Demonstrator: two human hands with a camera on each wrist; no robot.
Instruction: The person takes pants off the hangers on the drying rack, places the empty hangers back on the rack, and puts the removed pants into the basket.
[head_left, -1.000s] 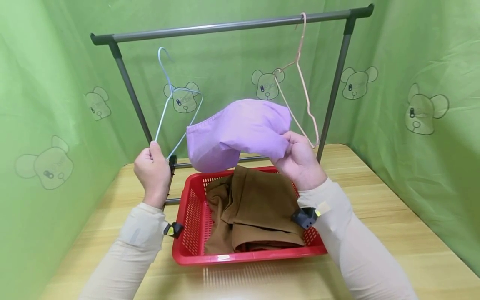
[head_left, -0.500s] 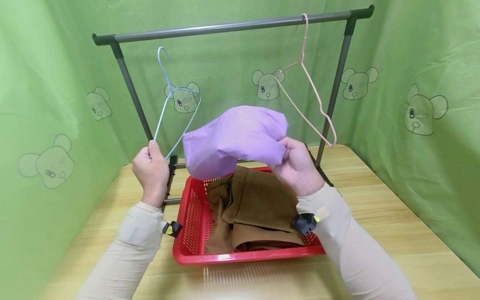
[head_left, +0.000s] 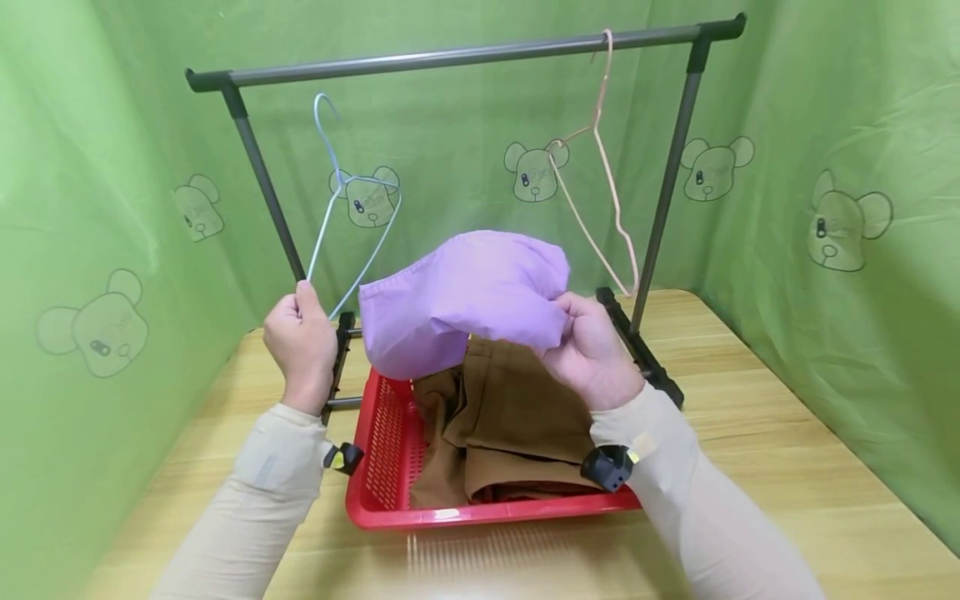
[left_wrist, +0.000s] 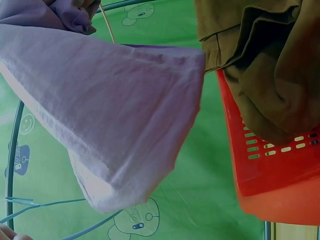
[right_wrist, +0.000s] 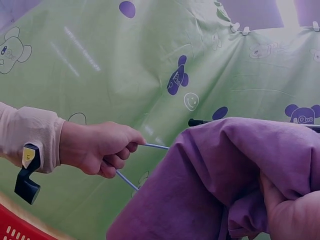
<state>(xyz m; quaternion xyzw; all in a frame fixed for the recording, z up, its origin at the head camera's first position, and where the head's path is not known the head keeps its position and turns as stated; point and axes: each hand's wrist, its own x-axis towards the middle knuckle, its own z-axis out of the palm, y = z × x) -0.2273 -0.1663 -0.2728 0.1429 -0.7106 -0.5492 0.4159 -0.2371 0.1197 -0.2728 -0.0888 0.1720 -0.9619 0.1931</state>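
Observation:
My left hand (head_left: 302,346) grips one corner of a light blue wire hanger (head_left: 324,225), whose hook points up, free of the rail. With thumb and fingers, my right hand (head_left: 596,350) pinches the right end of a folded lilac garment (head_left: 472,292). The cloth hangs between my hands, over the basket, its left end drooping. In the right wrist view the lilac cloth (right_wrist: 200,175) covers part of the hanger. Only fingertips of the left hand (left_wrist: 12,235) show in the left wrist view, at the lower left corner.
A red basket (head_left: 375,508) on the wooden table holds a brown garment (head_left: 517,417). Behind it stands a dark metal clothes rack (head_left: 435,60). A pink hanger (head_left: 611,179) hangs from the rail's right side. Green printed curtains (head_left: 810,125) surround the table.
My right hand and the lilac garment have sunk lower and shifted slightly left. The pink hanger has swung right and back. My left hand with the blue hanger has barely moved.

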